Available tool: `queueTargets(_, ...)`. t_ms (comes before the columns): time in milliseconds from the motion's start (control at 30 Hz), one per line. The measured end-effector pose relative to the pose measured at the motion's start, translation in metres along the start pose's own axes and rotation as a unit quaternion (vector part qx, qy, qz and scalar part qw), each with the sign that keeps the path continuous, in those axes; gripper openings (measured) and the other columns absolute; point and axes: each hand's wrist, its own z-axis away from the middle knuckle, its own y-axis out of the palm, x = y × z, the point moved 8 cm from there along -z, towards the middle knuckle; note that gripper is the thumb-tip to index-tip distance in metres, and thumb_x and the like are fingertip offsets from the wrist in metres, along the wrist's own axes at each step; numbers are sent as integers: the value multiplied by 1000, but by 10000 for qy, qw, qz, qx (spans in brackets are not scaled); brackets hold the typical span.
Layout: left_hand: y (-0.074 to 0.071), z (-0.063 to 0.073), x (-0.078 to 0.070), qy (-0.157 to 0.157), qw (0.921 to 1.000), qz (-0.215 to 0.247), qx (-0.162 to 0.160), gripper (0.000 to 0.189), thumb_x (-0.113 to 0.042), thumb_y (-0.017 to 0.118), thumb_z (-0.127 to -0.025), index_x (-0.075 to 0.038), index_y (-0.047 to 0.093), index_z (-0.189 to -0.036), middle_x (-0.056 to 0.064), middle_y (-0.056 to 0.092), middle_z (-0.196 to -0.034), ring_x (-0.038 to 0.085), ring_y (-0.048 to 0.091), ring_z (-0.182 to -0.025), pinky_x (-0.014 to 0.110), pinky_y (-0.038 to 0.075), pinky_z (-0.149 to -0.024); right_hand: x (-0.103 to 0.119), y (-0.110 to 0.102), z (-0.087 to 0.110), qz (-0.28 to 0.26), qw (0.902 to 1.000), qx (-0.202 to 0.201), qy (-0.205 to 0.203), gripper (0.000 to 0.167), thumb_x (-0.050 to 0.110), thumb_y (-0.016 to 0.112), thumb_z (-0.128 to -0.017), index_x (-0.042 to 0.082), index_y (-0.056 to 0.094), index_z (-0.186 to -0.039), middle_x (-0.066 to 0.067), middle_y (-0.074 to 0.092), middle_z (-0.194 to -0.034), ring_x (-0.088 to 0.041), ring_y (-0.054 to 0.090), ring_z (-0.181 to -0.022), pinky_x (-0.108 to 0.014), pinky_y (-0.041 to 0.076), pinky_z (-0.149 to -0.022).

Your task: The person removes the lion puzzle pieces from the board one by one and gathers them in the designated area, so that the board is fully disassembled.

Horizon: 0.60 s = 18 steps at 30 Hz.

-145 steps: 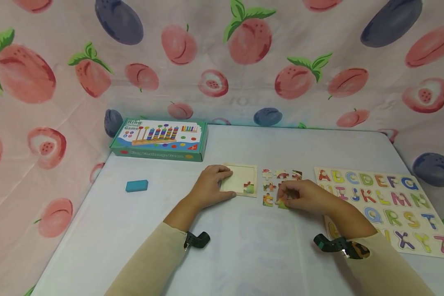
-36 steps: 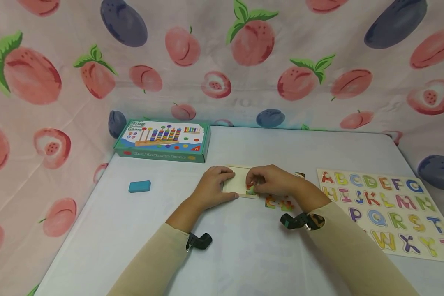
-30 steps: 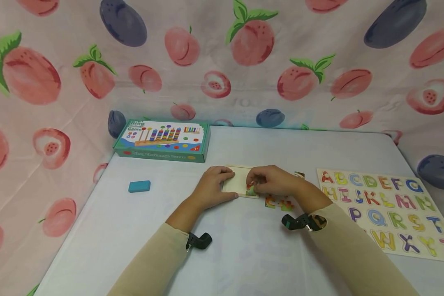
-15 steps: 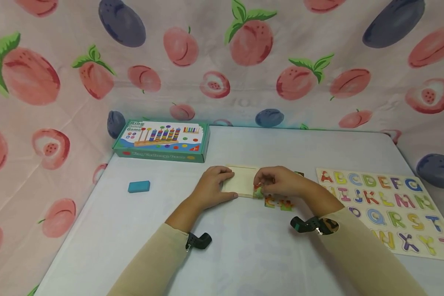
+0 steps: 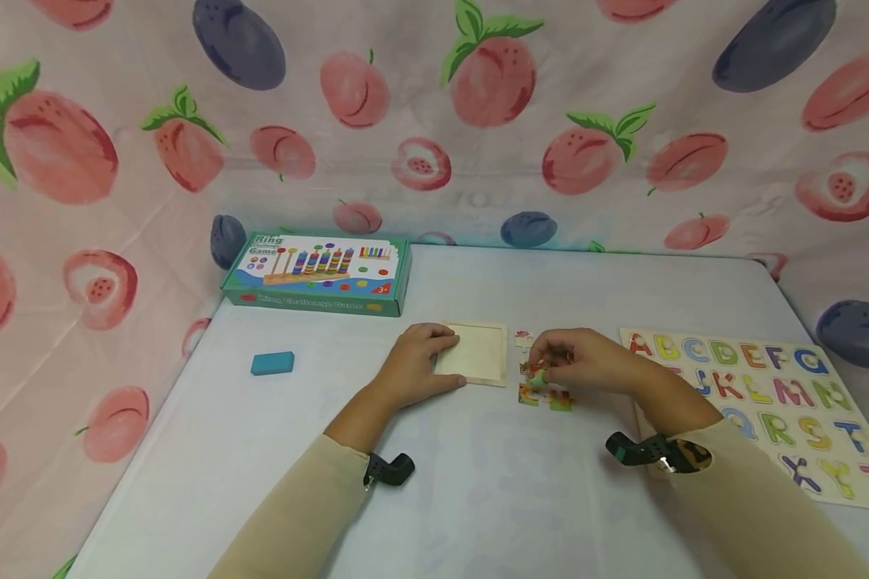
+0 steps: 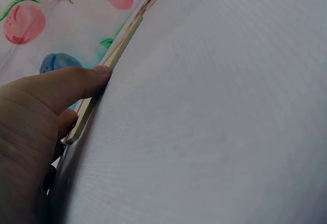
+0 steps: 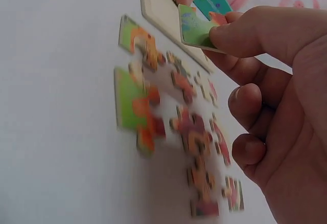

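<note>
A small square wooden puzzle tray [image 5: 475, 354] lies on the white table, its visible base bare. My left hand [image 5: 414, 366] holds it by the left side, thumb on the near edge and fingers on the far one; the left wrist view shows the thumb [image 6: 84, 81] against the rim. My right hand [image 5: 586, 359] pinches a green and red jigsaw piece [image 7: 196, 28] between thumb and fingers, above the other pieces. Those loose jigsaw pieces [image 5: 561, 400] lie in rows just right of the tray, partly hidden under the hand in the head view.
A wooden alphabet board [image 5: 771, 410] lies at the right, partly beneath my right forearm. Back left stands a green Ring Challenge Game box [image 5: 315, 273], with a blue block [image 5: 272, 363] in front of it. Fruit-printed cloth [image 5: 420, 112] rises behind the table.
My right hand has lifted the green and red jigsaw piece out of the tray's lower right corner and carried it right, over the loose pieces. The left hand stays on the tray.
</note>
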Motion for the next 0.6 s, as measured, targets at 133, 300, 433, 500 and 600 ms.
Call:
queueTargets(133, 0, -1, 1, 43, 10000, -32, -18, 70, -38, 93, -83, -6, 70, -141, 8, 63, -142, 30, 50, -139, 46, 39, -118, -6, -6, 13, 62, 9999, -52, 115, 21, 3, 76, -94, 17, 74, -109, -1, 70, -102, -24, 56, -87, -29, 48, -73)
queueTargets(300, 0, -1, 0, 47, 10000, -62, -8, 69, -38, 93, -83, -6, 70, -141, 8, 63, -142, 30, 50, -139, 46, 39, -119, -16, -11, 32, 296, 9990, -179, 269, 21, 6, 78, -94, 20, 73, -109, 2, 69, -106, -21, 55, -89, -28, 47, -74)
queueTargets(433, 0, 0, 0, -21, 10000, -75, 50, 70, -39, 92, -84, -6, 69, -142, 8, 62, -144, 30, 49, -140, 45, 39, -119, -23, -15, 47, 362, 9986, -320, 234, 23, 5, 78, -93, 20, 73, -110, 4, 69, -106, -19, 57, -93, -27, 49, -78)
queueTargets(500, 1, 0, 1, -42, 9999, -79, 65, 70, -39, 92, -84, -6, 69, -142, 8, 62, -144, 30, 49, -140, 45, 39, -119, -25, -16, 54, 418, 9982, -386, 174, 24, 4, 77, -93, 19, 73, -110, 4, 70, -106, -18, 59, -96, -27, 51, -81)
queueTargets(600, 1, 0, 1, -45, 10000, -63, 63, 70, -39, 92, -84, -6, 69, -142, 8, 62, -143, 30, 49, -140, 45, 39, -119, -32, -18, 64, 484, 9976, -423, 258, 25, 3, 77, -93, 20, 73, -110, 6, 72, -109, -16, 62, -100, -25, 52, -86)
